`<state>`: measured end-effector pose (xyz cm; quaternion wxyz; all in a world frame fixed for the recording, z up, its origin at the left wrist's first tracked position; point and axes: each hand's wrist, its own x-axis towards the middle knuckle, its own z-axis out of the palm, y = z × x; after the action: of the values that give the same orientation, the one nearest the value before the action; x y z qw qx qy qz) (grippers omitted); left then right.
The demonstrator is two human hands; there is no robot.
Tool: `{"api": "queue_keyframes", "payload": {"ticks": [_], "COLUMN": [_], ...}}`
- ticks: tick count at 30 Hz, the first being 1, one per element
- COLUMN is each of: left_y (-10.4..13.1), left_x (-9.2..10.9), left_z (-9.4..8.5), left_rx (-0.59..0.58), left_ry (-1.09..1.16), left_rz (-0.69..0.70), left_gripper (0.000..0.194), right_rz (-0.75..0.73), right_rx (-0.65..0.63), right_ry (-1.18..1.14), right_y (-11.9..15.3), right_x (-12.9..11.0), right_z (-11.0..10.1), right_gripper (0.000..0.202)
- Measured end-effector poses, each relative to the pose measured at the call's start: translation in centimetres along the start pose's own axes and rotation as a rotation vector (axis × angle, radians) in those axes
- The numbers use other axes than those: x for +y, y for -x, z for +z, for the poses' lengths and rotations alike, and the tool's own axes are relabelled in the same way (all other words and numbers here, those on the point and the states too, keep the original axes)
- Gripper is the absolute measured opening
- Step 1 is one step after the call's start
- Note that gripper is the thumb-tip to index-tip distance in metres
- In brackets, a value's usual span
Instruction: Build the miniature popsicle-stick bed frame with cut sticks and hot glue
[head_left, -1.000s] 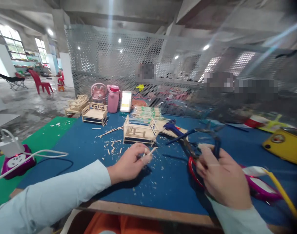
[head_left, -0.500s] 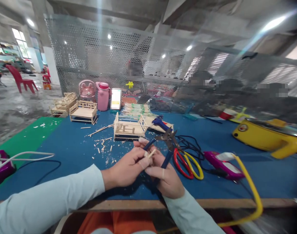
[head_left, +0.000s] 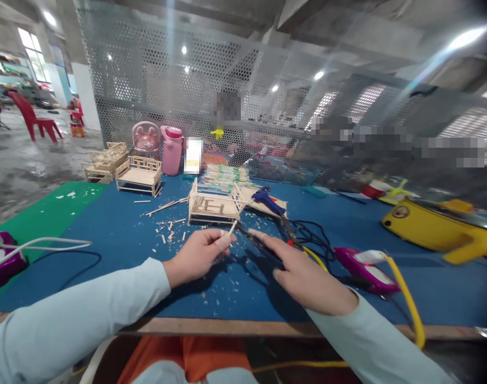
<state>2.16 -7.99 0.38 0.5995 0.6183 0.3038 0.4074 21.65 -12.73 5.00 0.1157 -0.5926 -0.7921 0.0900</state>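
My left hand is closed, pinching a short pale wooden stick between thumb and fingers. My right hand is closed around dark cutting pliers, largely covered by its fingers. Their narrow jaws point left toward the stick, with a small gap between. Tape wraps some fingertips. Just beyond my hands stands a miniature wooden bed frame with raised ends, small wooden pieces lying on it. Cut stick bits are scattered left of it. A blue glue gun lies behind my right hand.
More miniature wooden frames stand back left, beside a pink flask and a lit phone. Stick bundles lie behind. Right are a yellow-handled tool, black cable, a purple power strip and a yellow pan.
My hands have moved apart: the left shifted slightly left, the right went right with the pliers. The pliers turned from pointing up to pointing left. The stick now points up.
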Motion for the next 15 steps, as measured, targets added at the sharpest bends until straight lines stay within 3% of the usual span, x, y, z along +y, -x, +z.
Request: {"api": "queue_keyframes", "payload": {"ticks": [12, 15], "left_y": [0.67, 0.78], "left_x": [0.78, 0.35], "left_z": [0.19, 0.59], "left_rx": [-0.101, -0.127], "left_ry": [-0.063, -0.018], "left_rz": [0.031, -0.048], "left_gripper": [0.036, 0.043], "right_rz": [-0.023, -0.083], "right_rx": [0.034, 0.048], "right_ry": [0.068, 0.06], "right_y": [-0.4, -0.59], "right_x": [-0.76, -0.9], "right_z": [0.32, 0.85], "right_gripper": [0.068, 0.067]}}
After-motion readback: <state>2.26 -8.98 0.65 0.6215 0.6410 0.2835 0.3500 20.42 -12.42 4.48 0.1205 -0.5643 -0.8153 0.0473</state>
